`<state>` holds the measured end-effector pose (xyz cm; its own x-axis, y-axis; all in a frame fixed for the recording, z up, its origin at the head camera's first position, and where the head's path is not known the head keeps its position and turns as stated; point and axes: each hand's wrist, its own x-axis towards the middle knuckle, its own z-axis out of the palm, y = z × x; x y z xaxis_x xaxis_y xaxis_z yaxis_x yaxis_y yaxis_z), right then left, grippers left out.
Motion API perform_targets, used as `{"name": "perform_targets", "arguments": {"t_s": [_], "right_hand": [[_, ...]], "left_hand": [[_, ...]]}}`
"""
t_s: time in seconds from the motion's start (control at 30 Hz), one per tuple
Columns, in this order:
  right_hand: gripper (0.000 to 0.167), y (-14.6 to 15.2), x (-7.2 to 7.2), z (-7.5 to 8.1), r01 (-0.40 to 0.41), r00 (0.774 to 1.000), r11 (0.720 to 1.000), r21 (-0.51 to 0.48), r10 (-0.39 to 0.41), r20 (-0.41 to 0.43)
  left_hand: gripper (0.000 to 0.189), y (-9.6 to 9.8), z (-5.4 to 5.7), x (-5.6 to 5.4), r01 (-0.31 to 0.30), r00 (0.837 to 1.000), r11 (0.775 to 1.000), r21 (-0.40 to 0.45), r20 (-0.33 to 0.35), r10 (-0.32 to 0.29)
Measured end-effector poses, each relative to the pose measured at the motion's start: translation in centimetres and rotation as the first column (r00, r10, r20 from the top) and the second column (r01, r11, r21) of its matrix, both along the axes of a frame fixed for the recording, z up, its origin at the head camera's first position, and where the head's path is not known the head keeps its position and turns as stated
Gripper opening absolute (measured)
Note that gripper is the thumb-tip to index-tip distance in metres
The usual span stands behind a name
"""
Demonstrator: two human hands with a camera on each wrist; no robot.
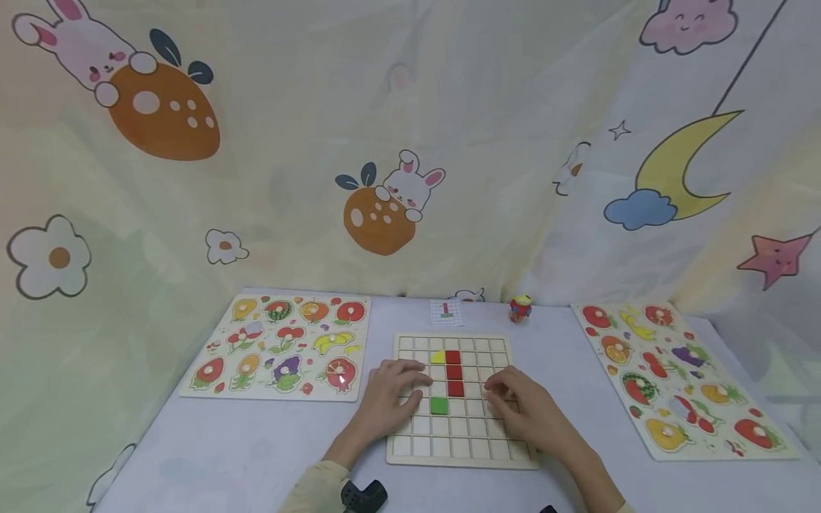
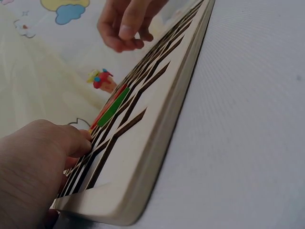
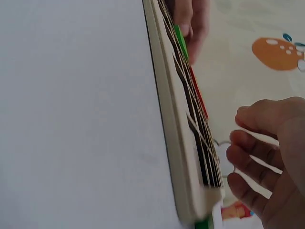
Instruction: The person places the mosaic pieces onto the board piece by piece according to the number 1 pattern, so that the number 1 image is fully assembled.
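A wooden grid board point(image 1: 420, 445) lies on the white table in the head view. Three red squares point(image 1: 454, 372) form a column on it, with a yellow piece point(image 1: 438, 357) left of the top one and a green square point(image 1: 439, 405) lower down. Over the board's left side, my left hand point(image 1: 391, 395) rests with relaxed fingers, fingertips close to the green and red pieces. My right hand point(image 1: 529, 410) hovers at the right edge, fingers loosely bent. In the right wrist view, nothing shows between the thumb and fingers of that right hand point(image 3: 271, 152).
Fruit puzzle boards stand on either side, one at left point(image 1: 276, 345) and one at right point(image 1: 683, 385). Behind the grid board lie a small card point(image 1: 446, 312) with a printed grid pattern and a little toy figure point(image 1: 520, 308). A printed curtain point(image 1: 288, 142) hangs at the back.
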<state>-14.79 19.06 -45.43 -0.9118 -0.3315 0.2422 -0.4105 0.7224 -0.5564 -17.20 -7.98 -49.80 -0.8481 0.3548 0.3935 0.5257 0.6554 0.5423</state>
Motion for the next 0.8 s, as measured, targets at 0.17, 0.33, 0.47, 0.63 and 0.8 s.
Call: {"name": "perform_targets", "arguments": {"t_s": [0.17, 0.33, 0.47, 0.63, 0.8], "right_hand": [[0.019, 2.3, 0.1, -0.1, 0.0, 0.999, 1.0, -0.016, -0.001, -0.054], [0.022, 4.2, 0.4, -0.2, 0.053, 0.998, 0.998, 0.021, -0.052, -0.047], [0.023, 5.6, 0.9, -0.3, 0.093, 0.995, 0.994, 0.056, -0.091, -0.036], [0.021, 7.2, 1.5, -0.6, 0.128, 0.991, 0.988, 0.084, -0.124, -0.052], [0.021, 8.3, 2.0, -1.1, 0.118, 0.988, 0.99, 0.075, -0.11, -0.113]], "left_hand": [[0.022, -0.1, 0.0, 0.0, 0.004, 1.0, 1.0, 0.013, -0.004, -0.004], [0.022, -0.2, 0.1, 0.1, 0.0, 1.0, 1.0, 0.022, 0.002, 0.0], [0.022, -0.2, 0.2, 0.1, -0.003, 1.0, 1.0, 0.016, 0.0, 0.003], [0.022, -0.1, 0.2, 0.0, -0.005, 1.0, 1.0, 0.007, 0.0, 0.005], [0.022, 0.1, 0.0, 0.1, -0.008, 1.0, 1.0, 0.005, 0.015, 0.008]]}}
